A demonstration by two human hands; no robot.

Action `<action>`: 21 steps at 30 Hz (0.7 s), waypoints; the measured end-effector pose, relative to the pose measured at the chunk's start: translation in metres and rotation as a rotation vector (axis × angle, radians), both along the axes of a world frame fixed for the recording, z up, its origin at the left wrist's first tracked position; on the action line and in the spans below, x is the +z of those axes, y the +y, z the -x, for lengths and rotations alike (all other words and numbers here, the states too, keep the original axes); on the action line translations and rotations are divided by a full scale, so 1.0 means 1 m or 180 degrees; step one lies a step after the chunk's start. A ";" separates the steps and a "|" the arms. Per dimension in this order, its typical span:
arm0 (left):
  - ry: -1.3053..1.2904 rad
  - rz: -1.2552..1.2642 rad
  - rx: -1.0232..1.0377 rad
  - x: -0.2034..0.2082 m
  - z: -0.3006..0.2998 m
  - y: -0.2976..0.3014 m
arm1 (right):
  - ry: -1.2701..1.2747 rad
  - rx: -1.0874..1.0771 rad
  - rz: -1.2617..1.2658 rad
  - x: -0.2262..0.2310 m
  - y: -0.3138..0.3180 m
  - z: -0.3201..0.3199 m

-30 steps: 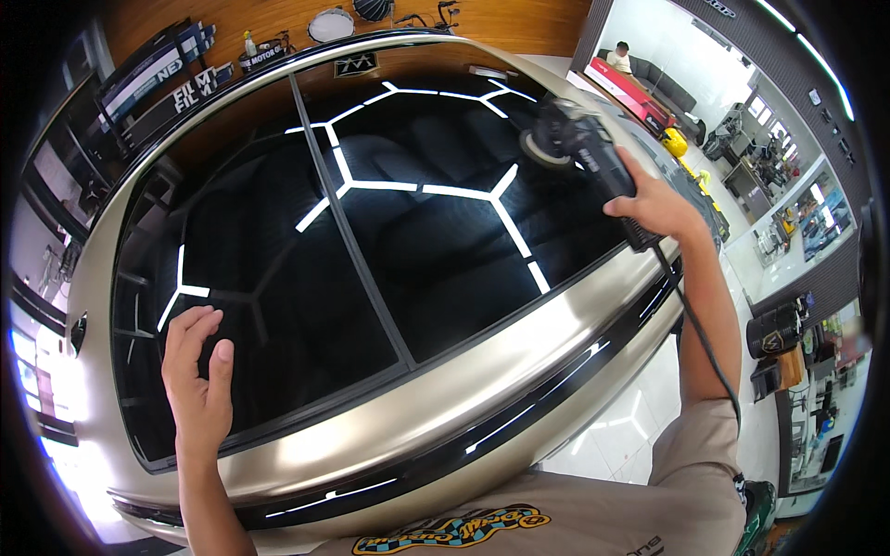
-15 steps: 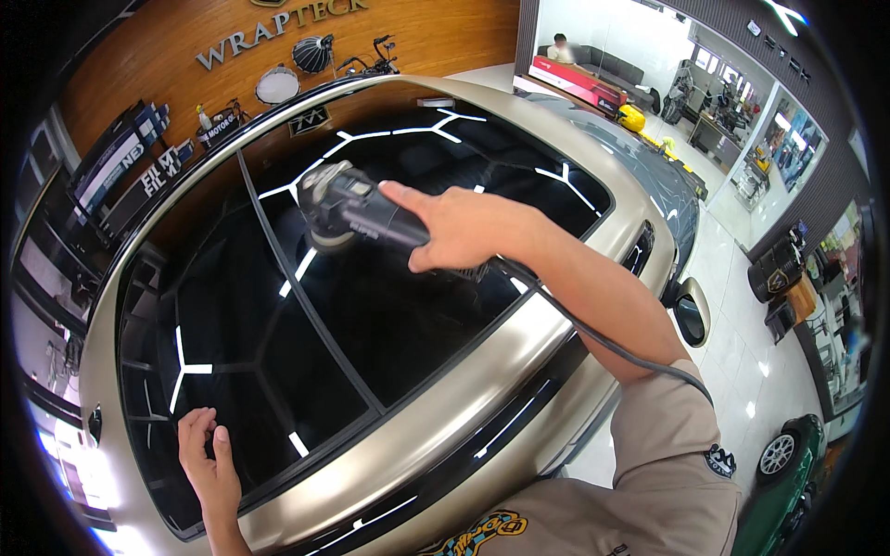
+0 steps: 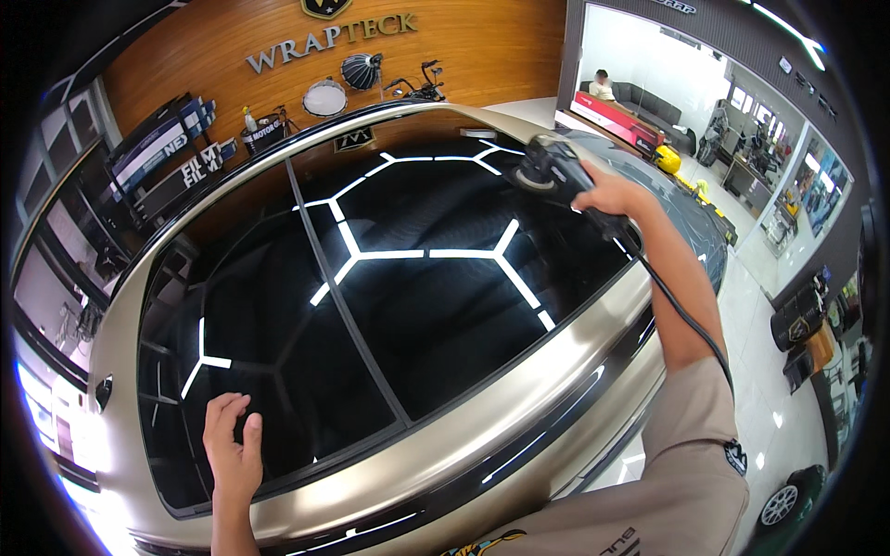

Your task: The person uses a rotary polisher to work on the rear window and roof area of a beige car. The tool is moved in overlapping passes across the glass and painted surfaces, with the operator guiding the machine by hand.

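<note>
My right hand (image 3: 612, 190) grips a black corded polishing machine (image 3: 558, 173) over the far right part of a glossy black glass roof (image 3: 426, 306). The polisher's round pad (image 3: 533, 182) is tilted toward me; whether its edge touches the glass I cannot tell. From the grip, a black cord (image 3: 681, 310) runs back along my right forearm. My left hand (image 3: 234, 449) hovers near the roof's near left corner, fingers loosely bent and apart, holding nothing. A dark strip (image 3: 343, 306) divides the glass, and bright hexagonal lights reflect in it.
The car's gold body (image 3: 482, 380) surrounds the glass, with a dark roof rail (image 3: 547, 422) on my side. Beyond stand a drum-shaped light (image 3: 324, 98), a black studio lamp (image 3: 362, 71) and a grey car (image 3: 640, 171). A green car (image 3: 788, 505) is at lower right; a person (image 3: 601, 86) sits far off.
My right hand has carried the polisher from the middle of the glass to its far right side. The whole view has shifted a little; my left hand keeps its pose.
</note>
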State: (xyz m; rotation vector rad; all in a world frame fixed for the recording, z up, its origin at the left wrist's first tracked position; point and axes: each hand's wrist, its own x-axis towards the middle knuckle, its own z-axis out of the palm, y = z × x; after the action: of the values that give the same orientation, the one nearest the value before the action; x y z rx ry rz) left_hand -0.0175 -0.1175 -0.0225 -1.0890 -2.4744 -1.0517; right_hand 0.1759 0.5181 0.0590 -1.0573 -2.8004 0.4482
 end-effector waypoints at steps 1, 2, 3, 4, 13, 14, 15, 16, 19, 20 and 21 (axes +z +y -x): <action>0.0126 0.0062 -0.0055 -0.001 0.000 0.003 | -0.0002 -0.0085 0.0036 -0.004 0.001 -0.015; 0.0105 0.0109 -0.0179 0.000 0.001 0.006 | 0.0024 -0.0114 -0.0005 -0.010 -0.002 -0.029; 0.0153 0.0193 -0.0405 0.002 0.003 0.012 | 0.0046 -0.0149 -0.0071 -0.014 -0.010 -0.043; 0.0194 0.0290 -0.0591 0.005 0.006 0.018 | -0.0034 -0.0156 -0.0002 -0.011 -0.032 -0.052; 0.0222 -0.0443 -0.1807 0.016 0.035 0.260 | -0.0139 0.0604 0.0208 -0.002 -0.205 -0.088; 0.0209 -0.0630 -0.1684 0.010 0.036 0.280 | -0.0103 0.0797 0.0225 -0.007 -0.216 -0.084; -0.0071 -0.0817 -0.1713 0.007 0.033 0.297 | -0.0261 0.0797 0.0261 0.000 -0.234 -0.081; -0.0337 -0.0973 -0.1735 0.003 0.031 0.306 | -0.0256 0.0931 0.0257 -0.002 -0.241 -0.081; -0.1457 -0.0913 -0.1954 -0.001 0.019 0.305 | -0.0168 0.1232 -0.0047 -0.013 -0.253 -0.084; -0.1796 -0.1037 -0.1824 -0.007 0.018 0.299 | -0.0307 0.1227 -0.0108 -0.008 -0.259 -0.077; -0.1931 -0.1122 -0.1857 -0.014 0.028 0.293 | -0.0349 0.1359 -0.0100 -0.005 -0.262 -0.070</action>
State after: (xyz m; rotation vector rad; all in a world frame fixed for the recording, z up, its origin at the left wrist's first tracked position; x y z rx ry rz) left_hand -0.0459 0.1754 -0.0370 -1.5906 -2.2378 -2.1703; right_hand 0.2461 0.2563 0.0542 -0.4832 -3.1205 0.3917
